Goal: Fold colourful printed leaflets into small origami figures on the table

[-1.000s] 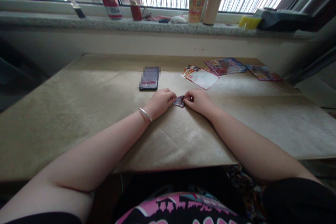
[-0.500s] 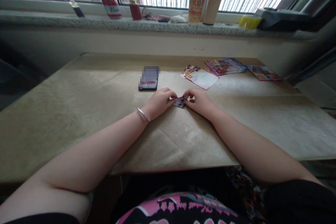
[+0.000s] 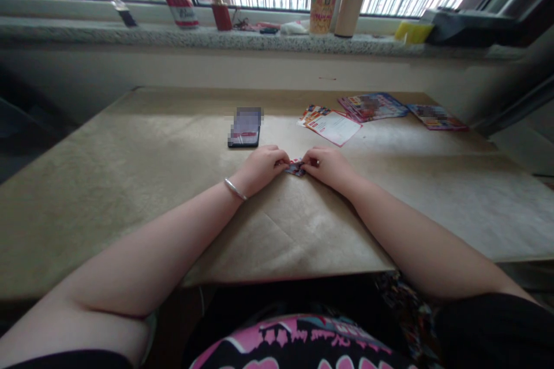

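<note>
Between my fingertips, low over the middle of the table, is a small folded piece of colourful printed paper [image 3: 295, 168]. My left hand [image 3: 265, 165], with a silver bangle at the wrist, pinches its left side. Its right side is pinched by my right hand [image 3: 328, 165]. The fingers cover both ends of the paper, and how it is folded is too small to make out. Just beyond my left hand lies a phone [image 3: 246, 127]. Printed leaflets [image 3: 333, 127], one with a white face, lie beyond my right hand.
Colourful printed booklets [image 3: 374, 106] lie at the table's back right, with another printed piece [image 3: 437, 117] beside them. On the windowsill [image 3: 259, 43] stand a red can [image 3: 179, 4], a red bottle [image 3: 221, 14], a patterned cup [image 3: 324, 4] and a yellow object [image 3: 413, 32].
My fingertips have closed in a little around the paper, and a pale, red-marked part now shows along its upper edge. The phone and leaflets stay in place.
</note>
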`<state>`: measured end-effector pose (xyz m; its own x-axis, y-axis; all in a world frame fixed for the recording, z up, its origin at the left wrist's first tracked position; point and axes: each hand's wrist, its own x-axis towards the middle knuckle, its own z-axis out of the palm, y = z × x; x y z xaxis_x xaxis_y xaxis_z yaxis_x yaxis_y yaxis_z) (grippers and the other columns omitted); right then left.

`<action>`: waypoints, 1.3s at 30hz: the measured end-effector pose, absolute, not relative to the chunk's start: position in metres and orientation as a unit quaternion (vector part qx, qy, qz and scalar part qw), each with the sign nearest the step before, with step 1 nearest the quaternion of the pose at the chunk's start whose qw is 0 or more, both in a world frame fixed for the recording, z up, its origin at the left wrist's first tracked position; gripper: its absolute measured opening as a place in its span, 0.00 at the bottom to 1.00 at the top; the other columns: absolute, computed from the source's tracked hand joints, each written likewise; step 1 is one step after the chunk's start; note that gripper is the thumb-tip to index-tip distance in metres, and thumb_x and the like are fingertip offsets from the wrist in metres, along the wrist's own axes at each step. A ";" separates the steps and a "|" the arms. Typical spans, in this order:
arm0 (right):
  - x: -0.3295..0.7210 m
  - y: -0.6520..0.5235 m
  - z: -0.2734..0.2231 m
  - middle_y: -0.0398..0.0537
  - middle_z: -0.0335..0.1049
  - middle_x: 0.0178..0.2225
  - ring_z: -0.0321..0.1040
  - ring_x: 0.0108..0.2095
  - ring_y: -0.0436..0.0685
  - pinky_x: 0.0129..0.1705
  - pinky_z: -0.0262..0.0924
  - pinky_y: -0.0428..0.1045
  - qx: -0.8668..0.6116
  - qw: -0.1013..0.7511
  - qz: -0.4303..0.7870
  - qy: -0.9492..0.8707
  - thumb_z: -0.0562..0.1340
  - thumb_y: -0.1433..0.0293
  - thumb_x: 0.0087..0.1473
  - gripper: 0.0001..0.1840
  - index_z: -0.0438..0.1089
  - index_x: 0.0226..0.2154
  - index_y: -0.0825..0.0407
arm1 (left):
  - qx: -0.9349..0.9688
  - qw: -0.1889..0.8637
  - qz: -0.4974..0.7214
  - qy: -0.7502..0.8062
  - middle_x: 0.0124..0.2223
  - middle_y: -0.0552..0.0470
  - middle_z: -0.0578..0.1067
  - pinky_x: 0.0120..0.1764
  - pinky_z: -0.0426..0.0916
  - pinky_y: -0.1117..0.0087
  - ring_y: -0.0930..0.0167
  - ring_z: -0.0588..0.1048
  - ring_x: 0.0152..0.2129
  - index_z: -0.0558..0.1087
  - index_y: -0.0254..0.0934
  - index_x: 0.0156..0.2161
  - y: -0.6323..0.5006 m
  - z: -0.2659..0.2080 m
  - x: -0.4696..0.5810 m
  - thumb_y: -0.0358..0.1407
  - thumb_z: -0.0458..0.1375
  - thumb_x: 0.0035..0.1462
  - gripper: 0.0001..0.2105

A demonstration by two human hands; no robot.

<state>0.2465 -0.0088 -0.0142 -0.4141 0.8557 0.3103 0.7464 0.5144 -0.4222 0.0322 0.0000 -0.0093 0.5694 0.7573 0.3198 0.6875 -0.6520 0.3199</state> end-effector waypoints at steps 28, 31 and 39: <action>0.262 -0.004 -0.017 0.45 0.72 0.30 0.62 0.29 0.50 0.33 0.55 0.46 -0.478 0.241 0.151 -0.831 0.63 0.73 0.52 0.07 0.77 0.34 0.51 | 0.874 0.103 0.188 0.435 0.32 0.51 0.75 0.35 0.66 0.70 0.70 0.72 0.30 0.78 0.37 0.34 0.006 -0.005 0.015 0.31 0.58 0.56 0.06; 0.263 -0.004 -0.019 0.44 0.73 0.29 0.63 0.29 0.51 0.33 0.56 0.47 -0.473 0.265 0.162 -0.824 0.63 0.72 0.51 0.07 0.77 0.33 0.51 | 0.888 0.099 0.210 0.397 0.36 0.49 0.74 0.38 0.67 0.70 0.70 0.72 0.34 0.76 0.36 0.35 0.003 -0.006 0.015 0.30 0.55 0.57 0.07; 0.259 -0.008 -0.013 0.46 0.74 0.28 0.66 0.28 0.51 0.32 0.61 0.47 -0.509 0.331 0.214 -0.765 0.62 0.69 0.51 0.06 0.75 0.29 0.52 | 0.887 0.169 0.265 0.338 0.43 0.49 0.74 0.46 0.69 0.66 0.69 0.72 0.40 0.71 0.37 0.43 -0.007 -0.003 0.020 0.31 0.55 0.60 0.07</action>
